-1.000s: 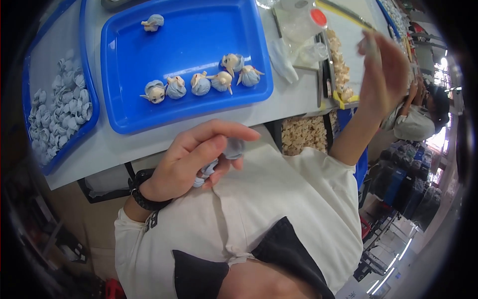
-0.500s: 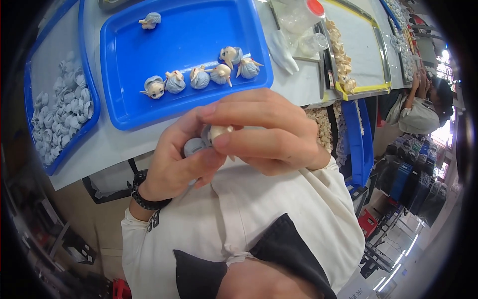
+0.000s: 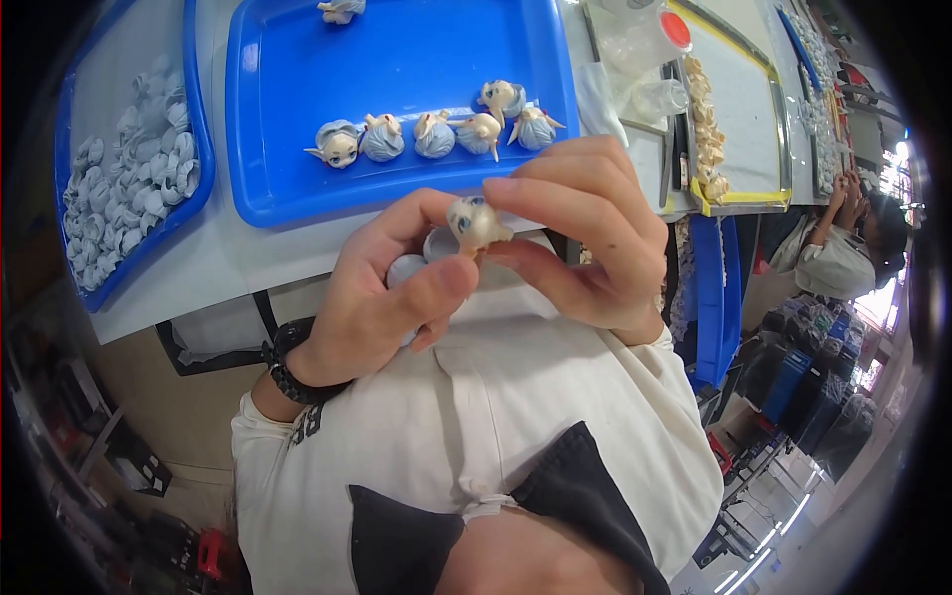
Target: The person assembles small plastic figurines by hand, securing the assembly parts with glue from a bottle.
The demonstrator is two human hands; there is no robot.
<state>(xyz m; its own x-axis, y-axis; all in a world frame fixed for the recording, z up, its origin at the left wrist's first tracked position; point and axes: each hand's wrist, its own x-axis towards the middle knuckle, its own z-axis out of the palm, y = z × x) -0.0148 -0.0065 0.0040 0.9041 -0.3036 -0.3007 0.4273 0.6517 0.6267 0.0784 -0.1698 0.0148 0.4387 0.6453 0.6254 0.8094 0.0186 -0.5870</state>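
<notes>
In front of my chest, my left hand (image 3: 372, 297) is closed round grey-blue hair pieces (image 3: 404, 270), partly hidden by its thumb and fingers. A small pale figurine head (image 3: 470, 224) with painted blue eyes sits against them at the left thumb tip. My right hand (image 3: 600, 233) pinches this head from the right, index finger at its top and thumb low at its side. Just beyond my hands, a blue tray (image 3: 397, 188) holds several figurine heads (image 3: 434, 134) with grey-blue hair in a row, plus one head (image 3: 341, 11) at the far side.
On the left stands a blue bin (image 3: 203, 174) of loose grey hair pieces (image 3: 129, 193). Clear plastic bottles (image 3: 656, 97), one red-capped, stand right of the tray. Beyond them lies a yellow-edged frame (image 3: 749, 198) with pale parts (image 3: 708, 129). Another person (image 3: 838, 243) sits far right.
The figurine head has come into clearer view, its painted face now showing. My right fingers have spread back from over it to its right side. The view has shifted slightly.
</notes>
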